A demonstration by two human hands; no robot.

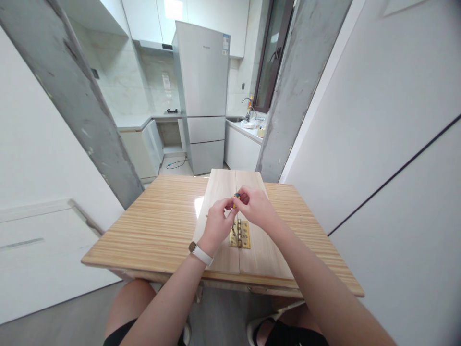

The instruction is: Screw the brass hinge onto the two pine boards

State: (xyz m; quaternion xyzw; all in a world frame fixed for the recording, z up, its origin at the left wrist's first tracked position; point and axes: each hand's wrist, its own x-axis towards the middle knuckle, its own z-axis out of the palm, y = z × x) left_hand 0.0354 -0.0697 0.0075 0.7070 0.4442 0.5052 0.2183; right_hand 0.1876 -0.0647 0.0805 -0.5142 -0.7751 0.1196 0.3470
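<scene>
Above two pale wooden boards (219, 185) lying side by side, my hands meet at a small black-and-yellow object (236, 196). It looks like a short tool, but its kind is too small to make out. My right hand (255, 206) pinches it from the right. My left hand (217, 222), with a watch (201, 253) on the wrist, has its fingertips closed around its lower part. Just below the hands, a brass hinge (246, 235) lies open across the seam between the boards. Small dark pieces that look like screws rest on its left leaf, partly hidden by my left hand.
The boards rest on a striped wooden table (151, 218), whose front edge is close to my legs. Beyond it stand a grey refrigerator (205, 81) and a counter with a faucet (248, 106). White panels (378, 120) rise close on both sides.
</scene>
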